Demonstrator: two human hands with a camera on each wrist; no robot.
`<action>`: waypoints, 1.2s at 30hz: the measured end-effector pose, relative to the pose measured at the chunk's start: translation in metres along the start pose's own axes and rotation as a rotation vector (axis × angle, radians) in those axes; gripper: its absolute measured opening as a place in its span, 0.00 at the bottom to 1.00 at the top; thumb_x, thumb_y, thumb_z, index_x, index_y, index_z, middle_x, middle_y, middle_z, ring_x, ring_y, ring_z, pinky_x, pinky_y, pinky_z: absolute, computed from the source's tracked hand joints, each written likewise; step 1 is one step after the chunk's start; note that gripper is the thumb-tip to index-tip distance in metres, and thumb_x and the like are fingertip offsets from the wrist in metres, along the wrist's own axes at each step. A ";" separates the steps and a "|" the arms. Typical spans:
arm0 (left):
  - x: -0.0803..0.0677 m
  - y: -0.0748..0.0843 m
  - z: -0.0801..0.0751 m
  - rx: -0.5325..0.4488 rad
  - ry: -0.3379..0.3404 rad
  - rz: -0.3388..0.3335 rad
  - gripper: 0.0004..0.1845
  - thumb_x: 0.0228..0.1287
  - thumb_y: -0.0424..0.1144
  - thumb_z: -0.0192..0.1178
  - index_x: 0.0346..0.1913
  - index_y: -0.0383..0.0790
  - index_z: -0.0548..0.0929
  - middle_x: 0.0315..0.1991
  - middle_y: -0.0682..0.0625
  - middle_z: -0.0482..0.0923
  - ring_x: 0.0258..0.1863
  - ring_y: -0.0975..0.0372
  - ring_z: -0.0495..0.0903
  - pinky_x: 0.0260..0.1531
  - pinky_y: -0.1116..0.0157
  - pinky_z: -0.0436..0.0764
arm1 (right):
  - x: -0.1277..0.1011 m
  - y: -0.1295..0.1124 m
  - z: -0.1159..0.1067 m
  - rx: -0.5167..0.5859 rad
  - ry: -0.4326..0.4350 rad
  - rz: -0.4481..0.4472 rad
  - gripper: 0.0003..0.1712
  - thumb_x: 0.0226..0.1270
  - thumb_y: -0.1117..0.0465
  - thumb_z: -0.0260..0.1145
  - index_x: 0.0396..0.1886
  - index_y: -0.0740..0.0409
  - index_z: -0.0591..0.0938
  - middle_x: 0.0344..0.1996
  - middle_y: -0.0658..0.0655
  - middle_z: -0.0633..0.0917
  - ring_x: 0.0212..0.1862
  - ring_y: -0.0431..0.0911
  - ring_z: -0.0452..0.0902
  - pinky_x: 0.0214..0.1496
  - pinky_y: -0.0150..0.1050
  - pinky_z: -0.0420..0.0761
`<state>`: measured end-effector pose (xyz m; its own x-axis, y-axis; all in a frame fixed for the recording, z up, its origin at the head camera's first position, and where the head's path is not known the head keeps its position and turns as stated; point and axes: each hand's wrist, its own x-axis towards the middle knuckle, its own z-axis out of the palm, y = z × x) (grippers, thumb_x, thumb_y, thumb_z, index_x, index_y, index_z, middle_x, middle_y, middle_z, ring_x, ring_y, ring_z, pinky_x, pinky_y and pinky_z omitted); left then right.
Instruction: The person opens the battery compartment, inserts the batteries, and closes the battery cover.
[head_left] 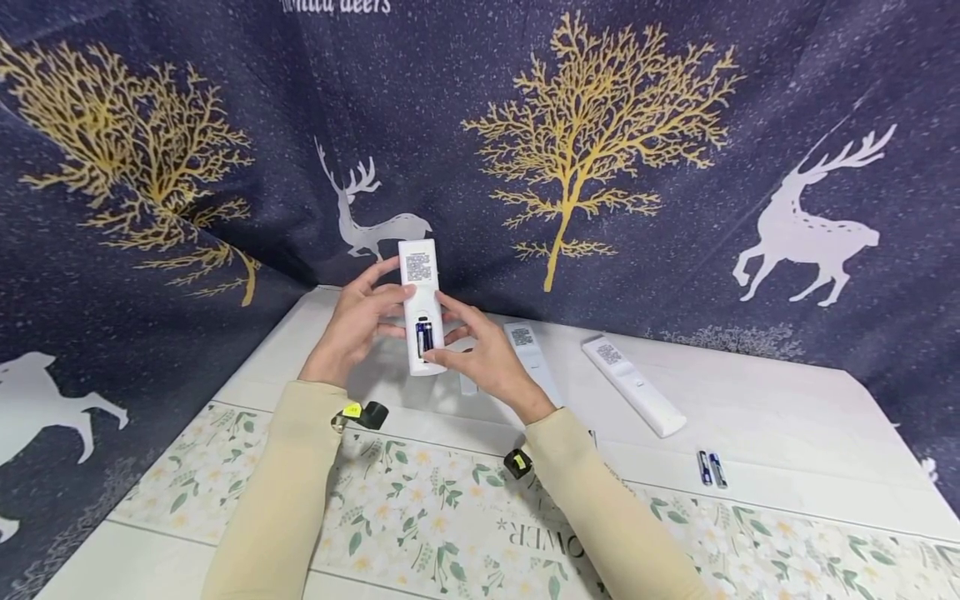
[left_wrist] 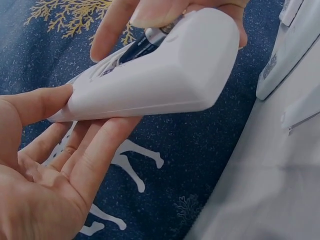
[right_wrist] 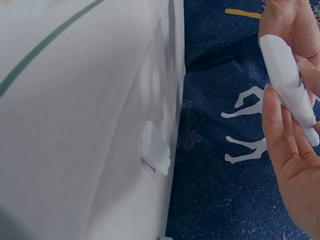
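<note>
Sleeves frame a white remote (head_left: 421,304) held up over the table's (head_left: 787,408) far edge.

Left hand (head_left: 358,321) cradles it from the side and beneath — fingers (left_wrist: 95,160) nearly straight under the body, thumb pressed on its edge. Right hand (head_left: 480,354) curls round the lower end, thumb on the open battery bay where a dark cell (head_left: 424,337) shows. Judging by looks, the remote is light, stiff plastic and smooth, so likely slippery; its long side edges give the surest hold, clear of the open bay. Two more remotes (head_left: 633,385) lie on the table, two loose batteries (head_left: 711,468) near them, and a small white cover (right_wrist: 155,148) lies at the cloth's edge.
</note>
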<state>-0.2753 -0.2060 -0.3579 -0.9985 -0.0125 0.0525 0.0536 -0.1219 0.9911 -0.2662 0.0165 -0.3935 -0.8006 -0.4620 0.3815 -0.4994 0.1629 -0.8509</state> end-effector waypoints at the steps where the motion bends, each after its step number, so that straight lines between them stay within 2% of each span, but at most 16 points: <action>1: 0.000 0.000 0.000 -0.004 -0.002 -0.002 0.34 0.75 0.32 0.65 0.80 0.47 0.70 0.47 0.49 0.85 0.38 0.58 0.88 0.24 0.65 0.89 | 0.000 0.000 0.000 0.000 0.010 -0.004 0.47 0.65 0.67 0.79 0.81 0.50 0.70 0.59 0.59 0.82 0.49 0.51 0.83 0.41 0.40 0.90; 7: -0.001 0.001 0.002 -0.001 -0.012 -0.008 0.34 0.75 0.33 0.66 0.80 0.47 0.70 0.47 0.49 0.84 0.38 0.59 0.89 0.25 0.65 0.89 | -0.001 -0.002 0.000 0.001 0.055 0.000 0.43 0.67 0.67 0.78 0.80 0.49 0.73 0.56 0.59 0.85 0.45 0.50 0.84 0.38 0.40 0.89; 16: -0.001 0.001 0.003 0.019 -0.010 0.009 0.33 0.75 0.33 0.65 0.80 0.47 0.70 0.48 0.48 0.84 0.39 0.59 0.89 0.26 0.64 0.90 | 0.000 -0.002 0.001 -0.040 0.065 -0.016 0.43 0.66 0.68 0.79 0.80 0.52 0.73 0.55 0.60 0.86 0.44 0.50 0.85 0.37 0.39 0.90; 30: -0.002 0.001 0.006 0.047 -0.001 0.016 0.35 0.75 0.34 0.65 0.81 0.48 0.68 0.46 0.49 0.85 0.37 0.61 0.89 0.26 0.65 0.90 | -0.001 -0.001 0.000 -0.028 0.060 -0.029 0.44 0.67 0.70 0.78 0.80 0.54 0.71 0.56 0.62 0.84 0.46 0.51 0.84 0.37 0.37 0.90; 36: -0.002 0.002 0.005 0.023 -0.001 0.024 0.35 0.75 0.33 0.65 0.81 0.45 0.68 0.44 0.51 0.84 0.35 0.61 0.88 0.24 0.66 0.89 | -0.002 -0.003 -0.001 -0.022 0.054 -0.012 0.40 0.72 0.64 0.75 0.80 0.54 0.71 0.57 0.61 0.84 0.48 0.51 0.84 0.41 0.38 0.91</action>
<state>-0.2729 -0.2015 -0.3551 -0.9969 -0.0144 0.0767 0.0778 -0.0988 0.9921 -0.2633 0.0175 -0.3912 -0.8111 -0.4161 0.4110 -0.5156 0.1769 -0.8384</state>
